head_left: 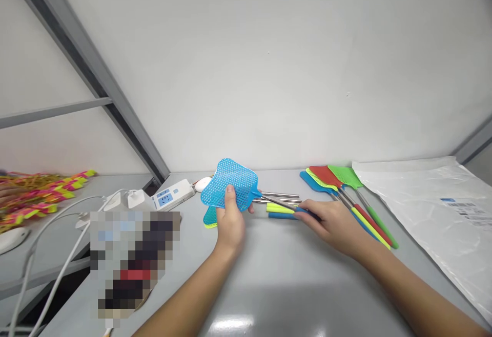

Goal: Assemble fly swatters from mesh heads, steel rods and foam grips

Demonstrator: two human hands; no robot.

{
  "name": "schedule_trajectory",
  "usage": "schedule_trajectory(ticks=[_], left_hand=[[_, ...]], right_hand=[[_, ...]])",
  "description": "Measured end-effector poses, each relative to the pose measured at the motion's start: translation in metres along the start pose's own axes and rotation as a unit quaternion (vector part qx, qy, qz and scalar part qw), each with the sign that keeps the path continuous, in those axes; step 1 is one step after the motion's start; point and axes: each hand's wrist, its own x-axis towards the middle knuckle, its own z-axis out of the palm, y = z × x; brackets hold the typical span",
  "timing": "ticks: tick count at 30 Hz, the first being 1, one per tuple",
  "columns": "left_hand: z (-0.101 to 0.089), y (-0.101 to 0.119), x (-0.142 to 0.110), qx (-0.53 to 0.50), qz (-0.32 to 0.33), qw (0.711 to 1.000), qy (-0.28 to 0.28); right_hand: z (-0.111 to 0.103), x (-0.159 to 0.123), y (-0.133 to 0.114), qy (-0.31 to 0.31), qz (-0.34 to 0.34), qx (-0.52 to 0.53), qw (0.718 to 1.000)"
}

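Note:
My left hand is closed on the perforated blue head of a fly swatter, its thumb pressed on the near face. My right hand wraps round the dark handle end of the same swatter, so the thin metal rod spans between both hands. Below and behind the blue head, a teal and yellow swatter head shows in part. Metal rods lie on the table behind the held swatter, with yellow and blue handles just in front of them, partly hidden by my right hand.
On the right lie several swatters in blue, yellow, red and green, beside a white plastic bag with a label. To the left are a power strip, white cables and a pixelated item. Colourful strips lie at far left.

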Motion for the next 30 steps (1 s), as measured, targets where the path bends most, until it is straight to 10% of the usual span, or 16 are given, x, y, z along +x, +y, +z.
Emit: schedule_trajectory(ticks=[11, 25, 30], left_hand=[[-0.012, 0.008, 0.018, -0.037, -0.001, 0.997, 0.073], [-0.012, 0.004, 0.013, 0.065, -0.026, 0.991, -0.116], [-0.014, 0.004, 0.006, 0.163, -0.014, 0.956, -0.245]], right_hand=[[0.000, 0.002, -0.002, -0.031, 0.013, -0.021, 0.999], [-0.007, 0.003, -0.013, -0.051, 0.035, -0.054, 0.997], [-0.032, -0.020, 0.010, 0.040, 0.165, -0.111, 0.979]])
